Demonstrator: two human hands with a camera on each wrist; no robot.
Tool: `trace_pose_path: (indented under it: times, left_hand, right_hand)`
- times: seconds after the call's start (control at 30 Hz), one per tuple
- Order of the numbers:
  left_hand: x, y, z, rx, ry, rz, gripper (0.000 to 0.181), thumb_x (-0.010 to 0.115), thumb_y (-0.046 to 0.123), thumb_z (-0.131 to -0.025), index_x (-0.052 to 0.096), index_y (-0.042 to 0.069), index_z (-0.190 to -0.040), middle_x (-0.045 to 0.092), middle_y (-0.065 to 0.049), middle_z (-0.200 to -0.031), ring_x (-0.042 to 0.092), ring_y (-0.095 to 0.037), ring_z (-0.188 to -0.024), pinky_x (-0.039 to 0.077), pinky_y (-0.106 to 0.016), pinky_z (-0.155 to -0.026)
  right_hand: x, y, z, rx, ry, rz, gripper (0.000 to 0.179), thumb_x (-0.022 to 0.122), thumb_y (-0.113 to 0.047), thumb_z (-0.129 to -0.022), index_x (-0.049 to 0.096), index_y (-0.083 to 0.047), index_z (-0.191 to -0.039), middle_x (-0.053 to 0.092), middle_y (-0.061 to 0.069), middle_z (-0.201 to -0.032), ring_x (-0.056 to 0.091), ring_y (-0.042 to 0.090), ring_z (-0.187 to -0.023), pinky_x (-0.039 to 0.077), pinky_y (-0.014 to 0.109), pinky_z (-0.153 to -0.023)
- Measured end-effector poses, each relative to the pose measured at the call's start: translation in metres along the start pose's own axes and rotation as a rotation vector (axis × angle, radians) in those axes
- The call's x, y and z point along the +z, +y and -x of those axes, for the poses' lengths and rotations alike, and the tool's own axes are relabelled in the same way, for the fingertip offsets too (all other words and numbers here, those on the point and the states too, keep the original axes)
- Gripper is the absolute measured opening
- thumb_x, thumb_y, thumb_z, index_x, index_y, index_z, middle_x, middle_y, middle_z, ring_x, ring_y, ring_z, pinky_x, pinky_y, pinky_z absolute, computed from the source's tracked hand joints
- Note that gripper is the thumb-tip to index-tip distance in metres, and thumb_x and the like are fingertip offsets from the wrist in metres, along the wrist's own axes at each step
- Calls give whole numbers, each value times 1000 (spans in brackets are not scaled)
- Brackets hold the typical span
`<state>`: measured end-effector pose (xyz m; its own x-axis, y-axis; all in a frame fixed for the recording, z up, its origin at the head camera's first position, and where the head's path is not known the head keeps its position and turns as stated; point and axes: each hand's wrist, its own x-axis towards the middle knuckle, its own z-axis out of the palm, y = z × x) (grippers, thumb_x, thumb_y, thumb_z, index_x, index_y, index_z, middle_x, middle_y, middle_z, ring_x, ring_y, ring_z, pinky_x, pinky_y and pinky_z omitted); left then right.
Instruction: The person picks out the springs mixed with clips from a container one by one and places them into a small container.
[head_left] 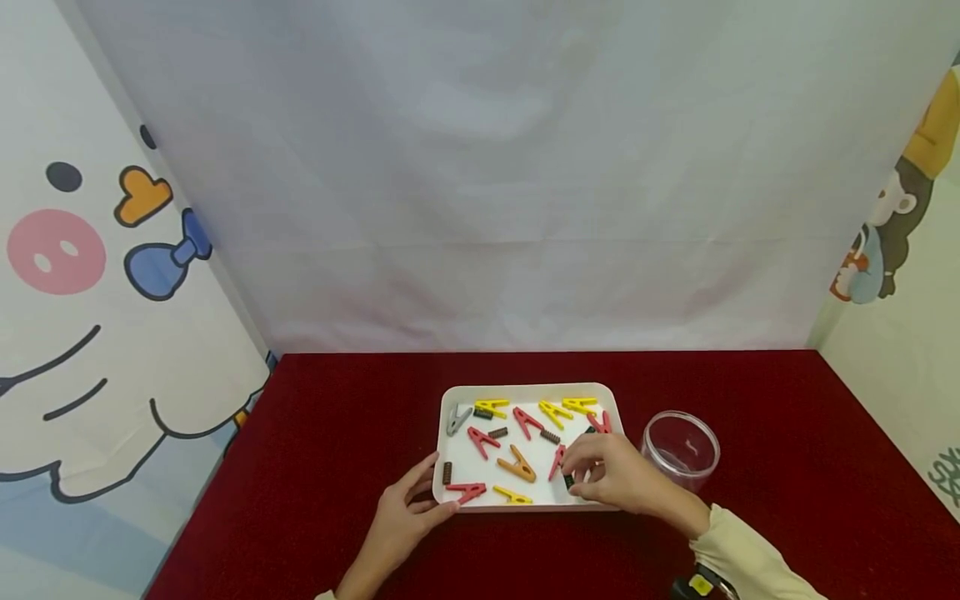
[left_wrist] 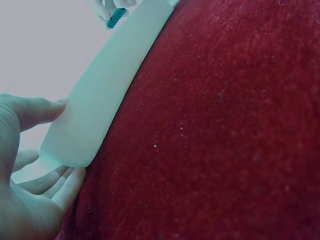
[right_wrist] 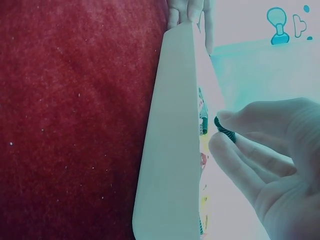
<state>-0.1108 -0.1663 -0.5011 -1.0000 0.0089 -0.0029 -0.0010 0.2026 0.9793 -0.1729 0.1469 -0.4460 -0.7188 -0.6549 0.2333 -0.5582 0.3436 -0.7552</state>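
Observation:
A white tray [head_left: 551,492] lies on the red cloth, holding plastic clips and small dark coil springs. My left hand [head_left: 401,521] grips its front left corner, the thumb on the front wall and the fingers round the side. Between thumb and fingertips, my right hand [head_left: 618,475] pinches a dark coil spring [right_wrist: 226,131] over the tray's right part. A red clip [head_left: 557,461] lies just left of those fingers, and a yellow clip [head_left: 513,496] lies near the front wall. Another spring [head_left: 447,472] rests by the left wall, above a red clip [head_left: 467,492].
A clear round jar [head_left: 681,446] stands right of the tray, beside my right forearm. Yellow, red, orange and grey clips are spread over the tray floor, such as the orange clip [head_left: 517,465]. A pale curtain [head_left: 525,208] hangs behind the red table [head_left: 337,417].

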Motion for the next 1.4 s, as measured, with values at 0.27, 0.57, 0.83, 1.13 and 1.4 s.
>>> trace_pose_path:
  times: [0.27,0.57,0.83,1.13,1.4]
  left_hand:
    - [1,1,1,10,-4,14,74,80,9,-75,45,4,-139,54,-24,-126,53,-33,-114,51,-29,-81]
    - [1,2,2,14,-8,31,75,80,8,-75,44,2,-140,53,-25,-126,53,-33,-114,51,-30,-81]
    - [1,3,1,2,-7,32,73,80,9,-75,45,4,-140,53,-24,-126,52,-33,-114,51,-30,-82]
    - [2,2,1,0,-6,34,74,79,7,-76,44,2,-140,52,-25,-127,52,-34,-115,51,-32,-82]
    - [1,4,1,-15,10,25,72,80,8,-75,46,4,-139,53,-23,-126,52,-32,-114,51,-29,-82]
  right_hand:
    - [-1,-3,4,13,29,-20,15,75,5,-72,72,-2,-85,67,7,-91,62,7,-70,53,25,-59]
    - [-7,-11,6,43,27,-35,15,77,-1,-75,74,-6,-89,67,8,-95,62,10,-74,54,25,-62]
    - [-11,-15,8,62,36,-70,18,77,0,-75,74,-11,-89,67,6,-96,61,14,-79,55,27,-63]
    - [-16,-20,13,71,46,-90,17,76,1,-75,73,-9,-89,67,6,-97,62,17,-82,55,28,-64]
    - [-23,-27,15,70,72,-104,14,78,-7,-77,73,-8,-90,66,9,-101,62,15,-89,55,27,-65]
